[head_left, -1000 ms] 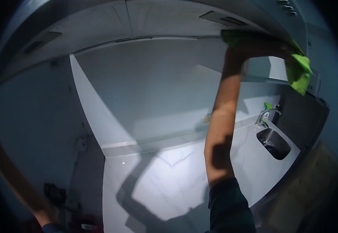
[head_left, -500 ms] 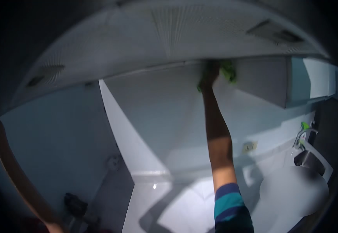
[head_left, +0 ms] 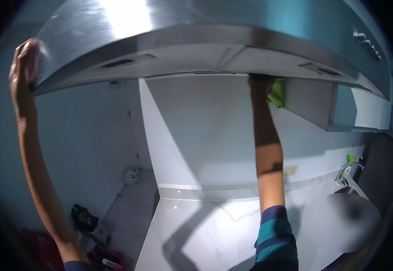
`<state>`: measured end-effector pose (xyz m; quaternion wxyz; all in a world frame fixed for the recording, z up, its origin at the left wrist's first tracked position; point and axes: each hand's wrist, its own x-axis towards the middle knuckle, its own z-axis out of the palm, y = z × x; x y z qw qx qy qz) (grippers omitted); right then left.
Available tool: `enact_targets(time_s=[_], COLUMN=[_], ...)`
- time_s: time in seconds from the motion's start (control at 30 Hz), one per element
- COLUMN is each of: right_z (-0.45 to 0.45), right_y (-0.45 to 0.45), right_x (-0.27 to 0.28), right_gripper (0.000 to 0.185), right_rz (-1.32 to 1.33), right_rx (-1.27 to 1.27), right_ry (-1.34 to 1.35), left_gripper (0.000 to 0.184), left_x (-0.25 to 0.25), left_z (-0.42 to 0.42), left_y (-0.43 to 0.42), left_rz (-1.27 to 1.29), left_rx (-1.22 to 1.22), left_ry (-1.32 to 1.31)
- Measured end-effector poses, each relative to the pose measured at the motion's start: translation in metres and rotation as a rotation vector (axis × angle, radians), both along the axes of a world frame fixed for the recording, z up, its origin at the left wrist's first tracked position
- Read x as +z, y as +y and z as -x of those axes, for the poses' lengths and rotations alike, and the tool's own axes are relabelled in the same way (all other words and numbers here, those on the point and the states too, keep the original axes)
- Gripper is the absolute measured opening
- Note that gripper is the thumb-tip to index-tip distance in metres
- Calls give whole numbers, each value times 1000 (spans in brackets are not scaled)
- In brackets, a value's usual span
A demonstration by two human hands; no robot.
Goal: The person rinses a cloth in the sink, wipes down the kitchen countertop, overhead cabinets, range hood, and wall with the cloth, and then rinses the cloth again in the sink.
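My right hand reaches up to the underside rear edge of a steel range hood, where shadow hides most of the fingers. A bright green cloth is bunched in it and hangs out to the right, beside the wall cabinet. My left hand is raised at the hood's left end. Its palm side lies against the metal, the fingers stretched along it and slightly bent, with no object visible in them.
Below is a white marbled counter. At right are a wall cabinet, a socket, a faucet and a green-topped spray bottle. A blurred pale round shape covers part of the counter. Dark and red items stand at lower left.
The view has drawn back and lower, so the hood's shiny front now shows. My left hand has come into full view on the hood's left end. The right hand and cloth appear slightly further right.
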<state>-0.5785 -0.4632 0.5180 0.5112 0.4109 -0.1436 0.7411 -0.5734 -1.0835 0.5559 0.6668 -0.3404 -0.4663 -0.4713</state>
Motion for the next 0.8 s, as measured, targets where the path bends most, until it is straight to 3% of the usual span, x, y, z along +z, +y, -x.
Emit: enact_targets(time_s=[0.03, 0.07, 0.1, 0.17, 0.23, 0.3, 0.43, 0.6, 0.63, 0.7, 0.8], right_z=[25, 48, 57, 53, 42, 26, 139, 243, 258, 222, 163], right_y=[-32, -67, -108, -98, -64, -54, -95, -270, -271, -246, -158], right_x=[-2, 1, 0, 2, 4, -13, -10, 2, 5, 2, 5], right_gripper=[41, 42, 45, 45, 46, 48, 51, 51, 52, 47, 43], right_rz=[46, 54, 177, 196, 219, -52, -17, 121, 195, 86, 80], right_rx=[92, 113, -31, 68, 155, -94, -132, 90, 74, 5, -159], right_ry=[26, -40, -156, -304, -457, -257, -167, -272, -325, -430, -431], left_gripper=[66, 50, 49, 46, 45, 46, 39, 22, 20, 19, 17], left_x=[1, -1, -1, -3, -5, -3, -9, -3, -10, -13, -9], left_z=[-6, -8, -8, -4, -10, -2, -9, -14, -19, -21, -14], left_y=[4, 9, 8, 2, -2, -3, 11, -1, -5, -8, -5], left_rz=[-7, -37, 37, -31, 112, 143, 162, 172, 164, 161, 124], left_rx=[-26, -92, -126, -111, -128, -278, -405, -79, -9, 66, 71], left_ry=[-65, -19, 64, 11, 70, 90, 80, 338, 374, 418, 427])
